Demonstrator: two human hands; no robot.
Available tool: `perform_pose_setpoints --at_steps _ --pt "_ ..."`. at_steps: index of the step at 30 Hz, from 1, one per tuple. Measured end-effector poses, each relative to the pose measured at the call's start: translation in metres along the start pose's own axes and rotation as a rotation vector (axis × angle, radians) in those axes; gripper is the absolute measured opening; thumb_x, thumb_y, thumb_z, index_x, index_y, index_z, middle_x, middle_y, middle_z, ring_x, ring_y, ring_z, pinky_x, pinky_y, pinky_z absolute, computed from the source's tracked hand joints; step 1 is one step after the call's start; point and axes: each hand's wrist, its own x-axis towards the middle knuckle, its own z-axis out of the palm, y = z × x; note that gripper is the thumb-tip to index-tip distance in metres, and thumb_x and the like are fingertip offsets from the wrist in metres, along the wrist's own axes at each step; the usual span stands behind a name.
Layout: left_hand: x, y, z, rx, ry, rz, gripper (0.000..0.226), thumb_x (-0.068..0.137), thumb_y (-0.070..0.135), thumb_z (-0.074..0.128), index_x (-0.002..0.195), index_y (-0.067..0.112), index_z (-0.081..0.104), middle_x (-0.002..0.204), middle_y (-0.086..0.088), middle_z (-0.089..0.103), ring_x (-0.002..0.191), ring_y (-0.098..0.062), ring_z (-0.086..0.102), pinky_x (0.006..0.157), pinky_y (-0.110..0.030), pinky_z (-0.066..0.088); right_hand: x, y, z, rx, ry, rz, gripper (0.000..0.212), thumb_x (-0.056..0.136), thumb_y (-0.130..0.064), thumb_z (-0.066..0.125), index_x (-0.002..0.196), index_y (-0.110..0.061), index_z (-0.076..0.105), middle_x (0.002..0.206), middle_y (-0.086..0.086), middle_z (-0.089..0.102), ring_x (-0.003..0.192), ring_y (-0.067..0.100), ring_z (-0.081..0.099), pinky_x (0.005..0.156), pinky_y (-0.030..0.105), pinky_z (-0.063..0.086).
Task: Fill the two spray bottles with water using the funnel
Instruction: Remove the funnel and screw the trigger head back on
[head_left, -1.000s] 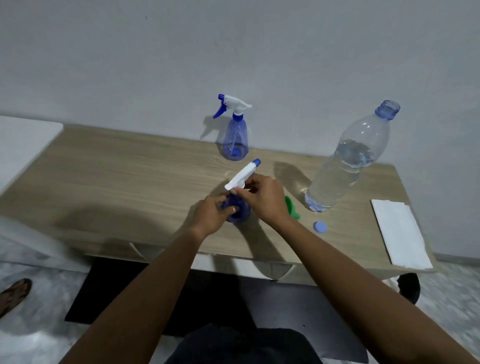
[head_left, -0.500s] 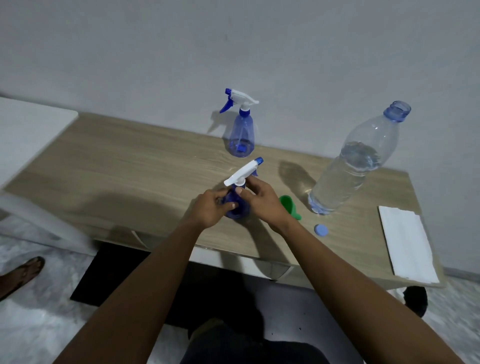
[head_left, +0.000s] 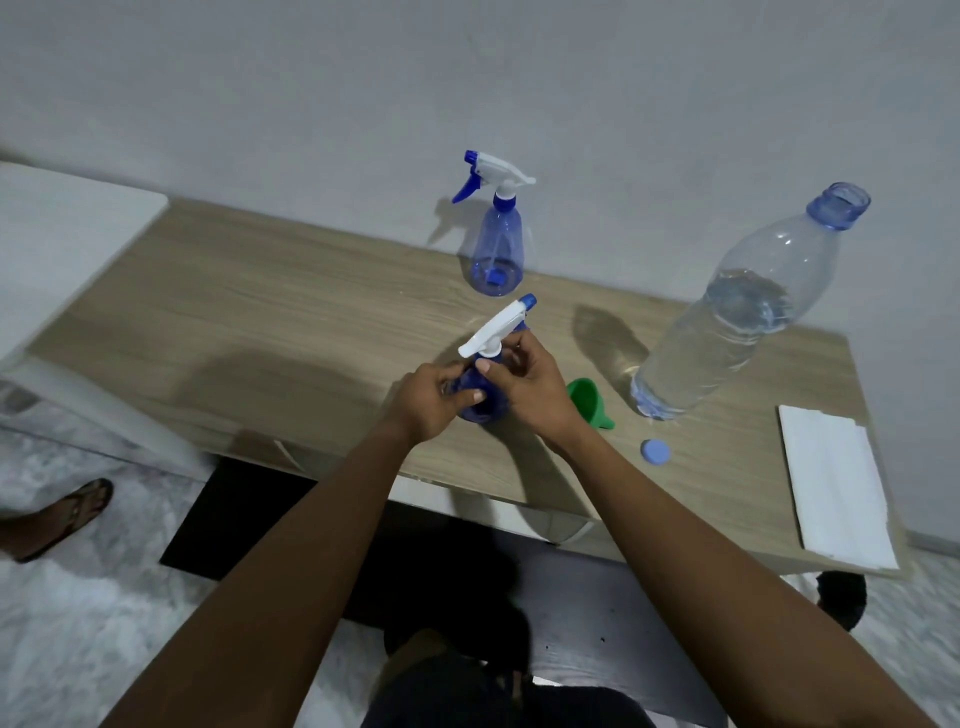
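Note:
A blue spray bottle (head_left: 480, 402) stands near the table's front edge, its white spray head (head_left: 497, 328) angled up to the right. My left hand (head_left: 434, 397) grips the bottle's body. My right hand (head_left: 527, 387) pinches the collar just under the spray head. A second blue spray bottle (head_left: 497, 249) stands upright near the wall with its head on. A green funnel (head_left: 589, 402) lies on its side right of my right hand. A large clear water bottle (head_left: 737, 322), uncapped and partly full, stands further right.
A small blue cap (head_left: 655, 450) lies on the wooden table (head_left: 260, 322) in front of the water bottle. A folded white cloth (head_left: 836, 483) rests at the right end. A white surface (head_left: 62, 228) adjoins the left. A sandalled foot (head_left: 57, 514) is on the floor.
My view has shifted slightly. My right fingers have turned around the collar of the near spray bottle, and the spray head has swung a little. My left hand keeps its grip.

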Motion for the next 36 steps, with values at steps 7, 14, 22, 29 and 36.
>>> perform_pose_setpoints --at_steps 7,14,22,29,36 --pt "-0.001 -0.002 0.002 -0.038 -0.012 0.024 0.035 0.086 0.030 0.074 0.120 0.022 0.071 0.107 0.005 0.073 0.094 -0.011 0.066 0.086 -0.022 0.049 0.007 -0.003 0.003 -0.025 0.025 0.010 0.030 0.078 -0.018 0.083 0.091 -0.022 0.057 0.098 0.023 0.072 0.089 0.037 0.070 0.090 0.058 0.054" --pt "0.000 -0.005 0.002 -0.041 -0.011 -0.009 0.032 0.087 0.030 0.075 0.118 0.021 0.073 0.104 0.001 0.076 0.099 -0.016 0.069 0.091 -0.028 0.051 0.007 -0.004 -0.012 0.086 -0.100 0.076 0.039 0.086 0.008 0.074 0.118 -0.005 0.056 0.103 0.017 0.075 0.092 0.022 0.074 0.089 0.030 0.059" --pt "-0.001 -0.002 0.002 -0.074 -0.011 0.004 0.038 0.088 0.023 0.075 0.125 0.018 0.069 0.111 0.000 0.075 0.100 -0.009 0.067 0.086 -0.011 0.046 0.010 -0.004 -0.019 -0.055 -0.146 -0.006 0.026 0.095 0.000 0.066 0.121 -0.002 0.068 0.111 0.007 0.074 0.105 0.017 0.069 0.101 0.038 0.053" --pt "-0.001 -0.001 0.002 -0.065 -0.015 0.041 0.033 0.090 0.015 0.072 0.123 0.013 0.069 0.103 0.005 0.071 0.087 -0.002 0.063 0.074 0.001 0.040 0.013 -0.002 -0.005 -0.093 -0.008 -0.020 0.027 0.085 -0.002 0.079 0.096 -0.013 0.057 0.097 0.004 0.069 0.088 0.007 0.068 0.082 0.022 0.054" --pt "-0.003 0.000 0.001 -0.092 -0.026 0.056 0.040 0.090 0.018 0.072 0.130 0.018 0.065 0.111 0.007 0.071 0.096 0.001 0.063 0.080 -0.001 0.043 0.010 0.002 -0.015 0.041 -0.038 0.067 0.041 0.077 0.005 0.083 0.107 -0.004 0.056 0.100 0.023 0.075 0.094 0.030 0.075 0.090 0.044 0.059"
